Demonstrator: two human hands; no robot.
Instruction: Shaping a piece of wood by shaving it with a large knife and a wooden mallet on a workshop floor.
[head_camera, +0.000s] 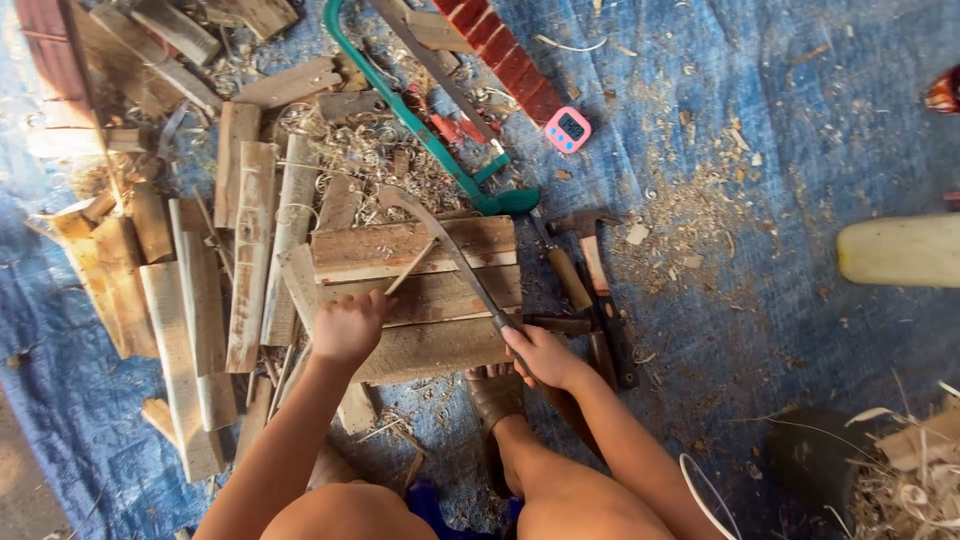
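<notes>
Right hand hides the curved knife handle; left hand pinches a stick.

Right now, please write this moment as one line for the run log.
left hand: holds thin stick on wooden block | right hand: grips curved knife, blade against stick

Soft, even daylight fills the scene, with shadows faint and short. The upper left corner washes out in glare. Edges bend with wide-angle distortion, and the corners look slightly blurred.
</notes>
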